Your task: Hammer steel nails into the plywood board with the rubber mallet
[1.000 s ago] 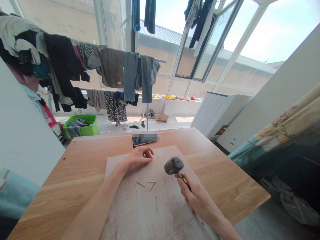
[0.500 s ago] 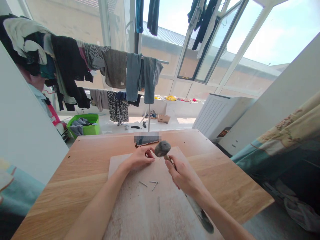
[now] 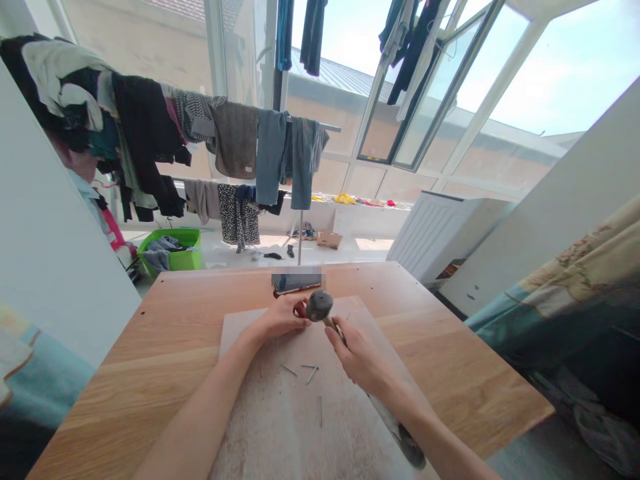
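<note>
My right hand (image 3: 359, 353) is wrapped round the handle of a hammer (image 3: 320, 305). Its round grey head is raised over the board, and its dark handle end shows below my right forearm. My left hand (image 3: 284, 316) rests on the far part of the pale wooden board (image 3: 270, 427), thumb and fingers pinched together just left of the hammer head. What is between those fingertips is hidden. Several loose nails (image 3: 311, 373) lie on the board nearer to me. A thin upright nail (image 3: 349, 316) seems to stand beyond my right hand.
The board lies on a wooden table (image 3: 165, 347). Behind it, near the far edge, is a dark phone-like object (image 3: 297, 283), partly blurred. Beyond the table are a rack of laundry (image 3: 235, 140), a green basket (image 3: 195, 259) and a white cabinet (image 3: 430, 223). A curtain (image 3: 540, 287) hangs at right.
The hammer head has come slightly down and left, closer to my left fingertips. My left hand stays pinched in about the same place. The view has shifted slightly.
</note>
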`<action>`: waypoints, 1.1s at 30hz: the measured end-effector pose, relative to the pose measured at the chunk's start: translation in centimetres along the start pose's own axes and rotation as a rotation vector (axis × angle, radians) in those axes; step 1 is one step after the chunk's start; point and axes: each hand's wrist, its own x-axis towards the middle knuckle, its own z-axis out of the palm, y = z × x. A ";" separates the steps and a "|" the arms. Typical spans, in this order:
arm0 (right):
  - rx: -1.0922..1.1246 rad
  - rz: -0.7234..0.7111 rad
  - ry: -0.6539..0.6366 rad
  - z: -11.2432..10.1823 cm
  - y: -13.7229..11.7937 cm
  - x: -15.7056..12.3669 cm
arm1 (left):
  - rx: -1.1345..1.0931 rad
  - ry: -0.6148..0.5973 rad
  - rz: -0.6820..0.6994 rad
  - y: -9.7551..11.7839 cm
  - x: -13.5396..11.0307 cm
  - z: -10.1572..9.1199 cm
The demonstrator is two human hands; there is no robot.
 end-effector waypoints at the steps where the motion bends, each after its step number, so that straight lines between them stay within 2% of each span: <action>1: -0.002 -0.002 0.012 0.1 0.1 0.0 | 0.004 -0.001 -0.010 0.1 0.0 0.0; 9: 0.072 0.069 -0.016 0.4 0.7 -1.1 | -0.069 -0.005 -0.039 -0.7 0.1 0.2; 13: 0.114 0.196 -0.058 -0.4 1.5 -3.4 | -0.109 -0.032 -0.018 -0.9 0.1 0.2; 16: 0.082 0.227 -0.078 -0.8 2.9 -5.4 | -0.144 -0.049 -0.002 -0.8 0.1 0.0; 21: -0.064 0.212 0.083 -0.7 5.0 -7.2 | -0.083 0.017 -0.032 -0.1 -0.1 -0.7; 24: -0.069 0.221 0.091 -0.5 5.2 -7.3 | 0.047 0.147 -0.028 1.3 -0.2 -1.7; 27: -0.057 0.219 0.065 -0.5 4.9 -7.2 | 0.149 0.210 0.054 4.0 -0.6 -2.8; 30: -0.032 0.192 0.078 -0.7 4.4 -7.1 | 0.263 0.150 0.151 7.4 -1.4 -2.8; 33: 0.009 0.153 0.045 -0.8 4.1 -7.0 | 0.433 -0.033 0.165 9.7 -2.6 -1.4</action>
